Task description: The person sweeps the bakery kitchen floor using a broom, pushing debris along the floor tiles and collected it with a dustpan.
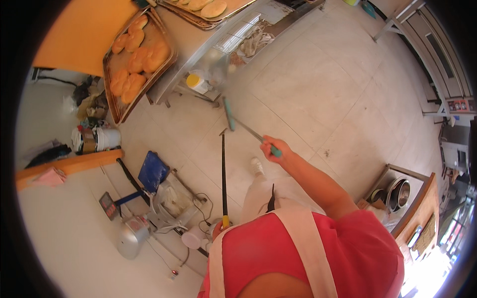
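Teal-headed long-handled tool (229, 116), 12 o'clock; right hand (276, 149), fingers wrapped round its handle. Black pole (224, 184), yellow end at left hand (217, 230), 6 o'clock; those fingers' state cannot be told. Risk: neighbouring heads could snag if swung together; yellow-lidded tub (197, 83), 11 o'clock, could topple through overreach.

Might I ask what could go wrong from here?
The green-handled metal tool in the right hand might knock the long black pole in the left hand; their tips look close. That pole could snag the looped black cable. The brown metal tray of golden buns seems to overhang its table; a bump might tip it.
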### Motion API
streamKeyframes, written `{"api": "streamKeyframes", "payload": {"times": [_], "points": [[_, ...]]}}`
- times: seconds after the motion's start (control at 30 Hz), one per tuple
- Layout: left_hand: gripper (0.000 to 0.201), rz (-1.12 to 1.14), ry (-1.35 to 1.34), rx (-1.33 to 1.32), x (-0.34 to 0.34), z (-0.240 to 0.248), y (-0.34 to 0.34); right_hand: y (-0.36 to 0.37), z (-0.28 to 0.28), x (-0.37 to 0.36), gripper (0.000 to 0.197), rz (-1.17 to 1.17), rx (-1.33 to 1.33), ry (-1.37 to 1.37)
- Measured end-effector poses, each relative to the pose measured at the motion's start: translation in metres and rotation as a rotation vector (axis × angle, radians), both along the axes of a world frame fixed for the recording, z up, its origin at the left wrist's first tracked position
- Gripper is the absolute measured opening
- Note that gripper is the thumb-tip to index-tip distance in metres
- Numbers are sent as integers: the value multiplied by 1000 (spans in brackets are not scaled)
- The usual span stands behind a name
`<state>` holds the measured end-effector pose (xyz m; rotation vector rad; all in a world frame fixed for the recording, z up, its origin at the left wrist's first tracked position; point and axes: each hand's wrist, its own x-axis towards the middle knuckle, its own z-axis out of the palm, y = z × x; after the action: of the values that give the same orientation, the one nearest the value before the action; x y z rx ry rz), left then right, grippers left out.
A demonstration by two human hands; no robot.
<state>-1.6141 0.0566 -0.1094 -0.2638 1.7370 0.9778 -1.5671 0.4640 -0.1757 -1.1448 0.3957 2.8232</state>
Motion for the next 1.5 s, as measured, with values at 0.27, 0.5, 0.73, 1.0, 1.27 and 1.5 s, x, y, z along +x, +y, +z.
{"api": "streamKeyframes", "payload": {"times": [0.27,0.5,0.73,1.0,1.27,1.5], "points": [[35,-309,-68,-86,-135,9,39,45,-35,66,14,-419,-119,-79],[36,-578,-119,-84,-199,-1,104,45,-6,150,9,-493,84,-418],[36,-730,-128,-95,-211,-12,156,-97,44,119,63,-146,473,-653],[37,-882,-130,-81,-191,-13,216,-113,32,173,30,-347,56,-369],[38,-1017,-120,-87,-177,-11,248,-88,34,206,34,-326,337,-634],[38,-1044,-136,-61,-145,1,288,-215,69,221,62,-525,358,-840]]}}
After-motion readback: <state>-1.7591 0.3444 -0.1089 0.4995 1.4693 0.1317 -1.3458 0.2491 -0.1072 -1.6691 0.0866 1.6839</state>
